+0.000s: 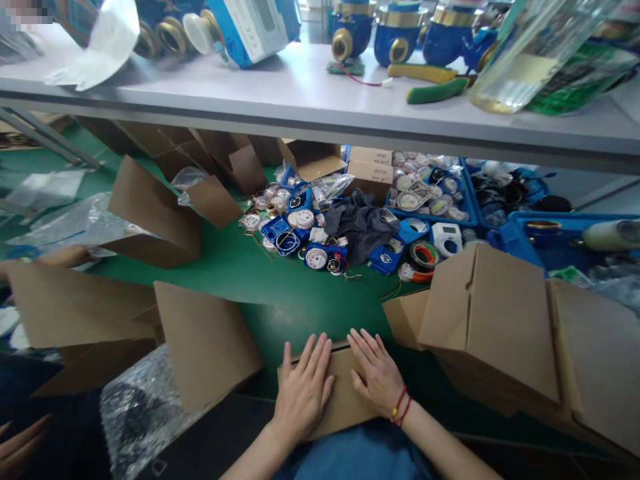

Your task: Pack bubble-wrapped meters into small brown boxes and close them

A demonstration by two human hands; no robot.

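My left hand (303,387) and my right hand (376,373) lie flat, fingers spread, on the top of a small brown cardboard box (345,400) at the near edge of the green table (260,280). The two hands almost touch side by side. A red string band circles my right wrist. Neither hand grips anything; both press on the box's closed flaps.
Open cardboard boxes stand left (205,340) and right (495,327). A pile of blue meter parts (310,233) and a dark cloth (363,223) lie mid-table, blue trays (435,200) behind. A shelf (300,100) with blue water meters hangs overhead. Another person's hand (20,443) shows at bottom left.
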